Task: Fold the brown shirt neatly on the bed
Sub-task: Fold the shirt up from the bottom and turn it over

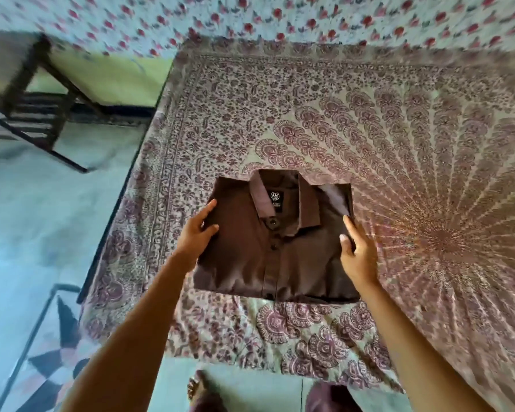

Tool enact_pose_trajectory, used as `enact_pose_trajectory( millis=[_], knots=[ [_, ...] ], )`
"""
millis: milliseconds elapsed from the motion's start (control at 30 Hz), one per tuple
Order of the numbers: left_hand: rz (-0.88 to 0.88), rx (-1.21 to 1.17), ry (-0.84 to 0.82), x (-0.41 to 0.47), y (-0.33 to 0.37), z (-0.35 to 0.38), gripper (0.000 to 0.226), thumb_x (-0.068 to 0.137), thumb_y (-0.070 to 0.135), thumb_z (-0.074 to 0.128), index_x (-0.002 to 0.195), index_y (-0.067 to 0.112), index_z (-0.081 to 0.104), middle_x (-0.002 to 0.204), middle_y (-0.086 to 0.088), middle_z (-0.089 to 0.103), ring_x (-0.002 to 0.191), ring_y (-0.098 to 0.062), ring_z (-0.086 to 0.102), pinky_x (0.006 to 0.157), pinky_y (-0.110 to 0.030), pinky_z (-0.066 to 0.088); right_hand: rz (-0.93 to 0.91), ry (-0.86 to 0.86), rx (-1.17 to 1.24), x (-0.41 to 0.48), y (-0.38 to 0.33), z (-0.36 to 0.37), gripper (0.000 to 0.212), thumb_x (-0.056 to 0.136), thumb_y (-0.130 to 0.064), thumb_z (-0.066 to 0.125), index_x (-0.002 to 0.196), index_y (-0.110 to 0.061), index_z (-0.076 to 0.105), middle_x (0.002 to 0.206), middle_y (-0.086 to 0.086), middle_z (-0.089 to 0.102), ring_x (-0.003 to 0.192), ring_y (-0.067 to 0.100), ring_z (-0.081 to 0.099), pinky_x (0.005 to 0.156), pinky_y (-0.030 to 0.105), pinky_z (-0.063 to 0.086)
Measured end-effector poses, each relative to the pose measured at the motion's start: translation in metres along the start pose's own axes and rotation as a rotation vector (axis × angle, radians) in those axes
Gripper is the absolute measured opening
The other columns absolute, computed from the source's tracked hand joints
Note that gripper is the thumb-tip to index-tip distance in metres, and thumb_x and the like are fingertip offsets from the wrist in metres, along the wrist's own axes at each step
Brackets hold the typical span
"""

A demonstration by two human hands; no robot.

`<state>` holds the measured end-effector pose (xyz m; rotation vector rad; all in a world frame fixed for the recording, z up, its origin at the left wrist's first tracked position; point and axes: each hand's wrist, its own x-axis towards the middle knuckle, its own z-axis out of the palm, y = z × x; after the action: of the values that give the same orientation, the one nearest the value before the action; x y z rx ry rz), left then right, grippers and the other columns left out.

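Note:
The brown shirt [280, 251] lies on the bed [399, 144] as a folded rectangle, collar and black label toward the far side, button placket running down its middle. My left hand [198, 233] rests with straight fingers against the shirt's left edge. My right hand [358, 254] lies along the right edge, thumb on top of the cloth and fingers stretched beside or under it. Both forearms reach in from the bottom of the view.
The bed carries a cream sheet with a maroon floral print. A dark wooden chair [39, 105] stands on the floor at the upper left. A flowered cloth [250, 16] hangs behind the bed. My feet [199, 391] show at the bottom edge.

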<state>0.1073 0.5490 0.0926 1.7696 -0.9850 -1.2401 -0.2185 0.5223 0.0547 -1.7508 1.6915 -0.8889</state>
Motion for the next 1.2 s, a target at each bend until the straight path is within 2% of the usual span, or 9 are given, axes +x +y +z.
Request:
enact_pose_trajectory(
  millis=[100, 300, 433, 533, 633, 833, 1000, 1100, 1200],
  knots=[
    [0.030, 0.040, 0.050, -0.035, -0.011, -0.087, 0.062, 0.088, -0.014, 0.048, 0.141, 0.015, 0.036, 0.142, -0.005, 0.042, 0.128, -0.020, 0.043, 0.106, -0.035, 0.038, -0.008, -0.043, 0.044, -0.040, -0.065, 0.052, 0.041, 0.090, 0.004, 0.051, 0.131, 0.001, 0.048, 0.137, 0.022, 0.045, 0.127, 0.028, 0.043, 0.093, -0.005, 0.025],
    [0.055, 0.206, 0.164, -0.065, -0.046, -0.232, 0.064, 0.083, -0.019, 0.047, 0.141, 0.007, 0.037, 0.134, -0.001, 0.042, 0.120, -0.008, 0.039, 0.093, -0.008, 0.034, -0.005, -0.095, 0.078, -0.105, -0.161, 0.162, 0.042, 0.090, 0.000, 0.051, 0.132, 0.000, 0.047, 0.138, 0.022, 0.045, 0.130, 0.032, 0.042, 0.102, 0.020, 0.030],
    [0.002, 0.238, 0.180, -0.057, -0.090, -0.284, 0.063, 0.084, -0.013, 0.047, 0.138, 0.019, 0.044, 0.136, -0.004, 0.049, 0.118, -0.016, 0.050, 0.092, -0.018, 0.045, 0.000, -0.088, 0.022, -0.131, -0.182, 0.216, 0.041, 0.091, -0.004, 0.051, 0.132, 0.000, 0.047, 0.135, 0.023, 0.048, 0.126, 0.034, 0.047, 0.100, 0.030, 0.034],
    [-0.035, 0.278, 0.152, -0.036, -0.137, -0.297, 0.066, 0.081, -0.010, 0.050, 0.137, 0.025, 0.046, 0.134, -0.006, 0.054, 0.116, -0.029, 0.056, 0.096, -0.039, 0.046, -0.002, -0.069, -0.037, -0.142, -0.171, 0.252, 0.041, 0.088, -0.009, 0.051, 0.127, 0.002, 0.052, 0.123, 0.026, 0.057, 0.109, 0.041, 0.058, 0.088, 0.040, 0.047],
    [-0.044, 0.340, 0.112, -0.016, -0.184, -0.295, 0.068, 0.079, -0.010, 0.053, 0.138, 0.022, 0.043, 0.139, -0.006, 0.048, 0.126, -0.022, 0.048, 0.103, -0.030, 0.038, -0.013, -0.111, -0.139, -0.147, -0.147, 0.279, 0.041, 0.082, -0.008, 0.055, 0.121, 0.004, 0.058, 0.112, 0.026, 0.064, 0.091, 0.042, 0.066, 0.069, 0.041, 0.054],
    [-0.047, 0.305, 0.103, -0.010, -0.251, -0.279, 0.072, 0.079, -0.011, 0.053, 0.141, 0.023, 0.038, 0.142, -0.001, 0.044, 0.127, -0.013, 0.042, 0.104, -0.023, 0.033, 0.003, -0.158, -0.251, -0.163, -0.102, 0.301, 0.046, 0.085, -0.015, 0.048, 0.128, 0.001, 0.052, 0.127, 0.027, 0.054, 0.112, 0.040, 0.058, 0.086, 0.041, 0.049],
    [-0.061, 0.331, 0.193, -0.011, -0.256, -0.273, 0.061, 0.082, -0.002, 0.060, 0.134, 0.027, 0.049, 0.138, -0.003, 0.049, 0.121, -0.019, 0.050, 0.101, -0.021, 0.035, 0.039, -0.210, -0.305, -0.168, -0.096, 0.302, 0.046, 0.091, -0.016, 0.048, 0.136, -0.005, 0.044, 0.140, 0.023, 0.043, 0.128, 0.035, 0.045, 0.095, 0.038, 0.043],
    [-0.080, 0.458, 0.252, -0.017, -0.248, -0.266, 0.057, 0.083, 0.003, 0.059, 0.135, 0.025, 0.049, 0.128, -0.011, 0.051, 0.111, -0.027, 0.054, 0.095, -0.023, 0.037, 0.111, -0.292, -0.352, -0.168, -0.103, 0.301, 0.048, 0.094, -0.011, 0.049, 0.140, -0.010, 0.038, 0.150, 0.017, 0.028, 0.127, 0.034, 0.045, 0.085, 0.036, 0.047],
    [-0.059, 0.729, 0.275, -0.027, -0.236, -0.255, 0.055, 0.086, 0.013, 0.055, 0.139, 0.025, 0.043, 0.143, -0.011, 0.037, 0.121, -0.033, 0.045, 0.098, -0.039, 0.037, 0.084, -0.227, -0.532, -0.172, -0.112, 0.297, 0.048, 0.093, -0.023, 0.044, 0.139, -0.009, 0.040, 0.151, 0.018, 0.026, 0.117, 0.037, 0.052, 0.076, 0.039, 0.048]
  ],
)
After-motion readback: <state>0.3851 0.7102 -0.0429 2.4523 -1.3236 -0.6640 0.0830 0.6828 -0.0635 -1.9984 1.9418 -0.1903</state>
